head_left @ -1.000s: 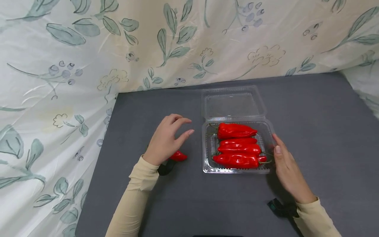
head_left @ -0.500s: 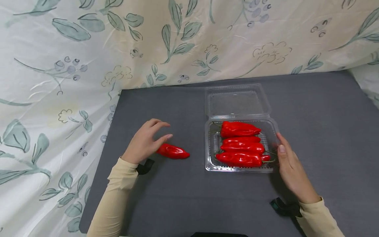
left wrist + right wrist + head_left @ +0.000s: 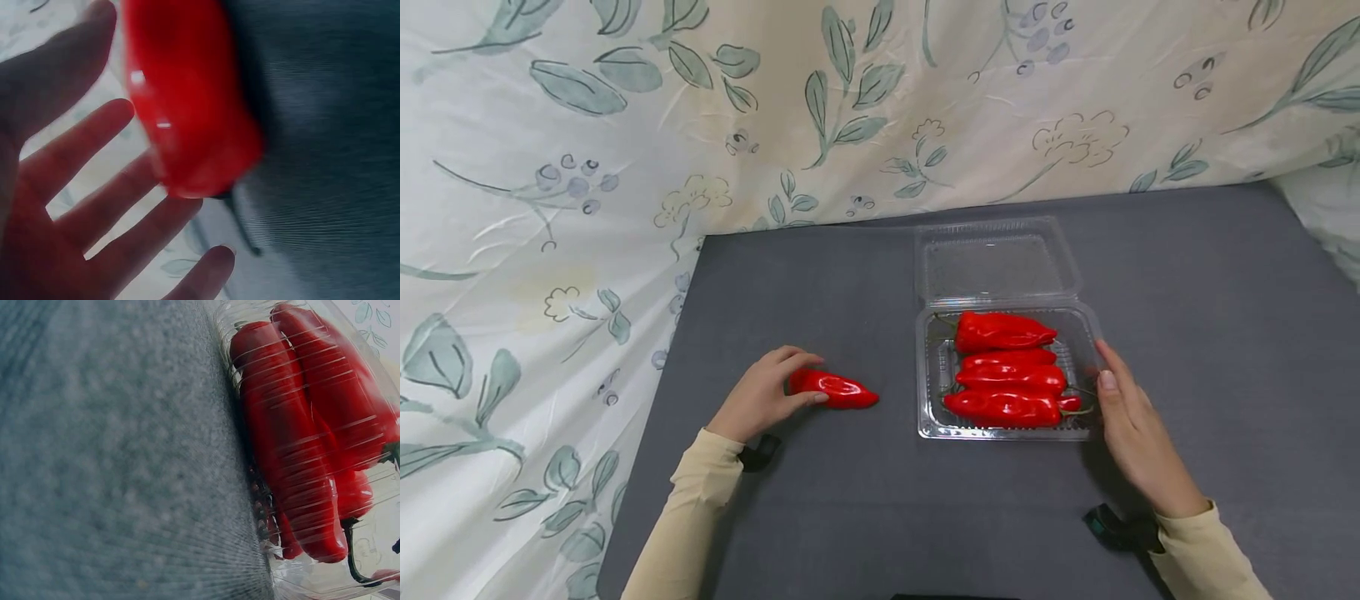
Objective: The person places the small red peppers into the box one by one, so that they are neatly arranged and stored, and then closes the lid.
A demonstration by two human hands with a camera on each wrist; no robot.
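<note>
A loose red pepper [image 3: 835,389] lies on the grey tabletop left of the clear plastic container. My left hand [image 3: 765,392] is at its stem end, thumb on the near side and fingers over the far side. In the left wrist view the same pepper [image 3: 187,94] shows a dark green stem, with the fingers [image 3: 103,206] spread and fairly straight beside it. My right hand [image 3: 1138,433] rests its straight fingers along the right wall of the container [image 3: 929,367]. Inside, several red peppers [image 3: 1003,408] lie side by side; their skins show through the ribbed wall in the right wrist view.
The container's clear lid [image 3: 996,260] is folded back flat behind it. Grey cloth [image 3: 880,508] covers the table. Beyond its back and left edges hangs a floral curtain [image 3: 625,150]. A black camera [image 3: 1112,527] is strapped under the right wrist.
My left hand has moved left and down from near the container to the loose pepper, which it covered earlier. The right hand stays at the container's side.
</note>
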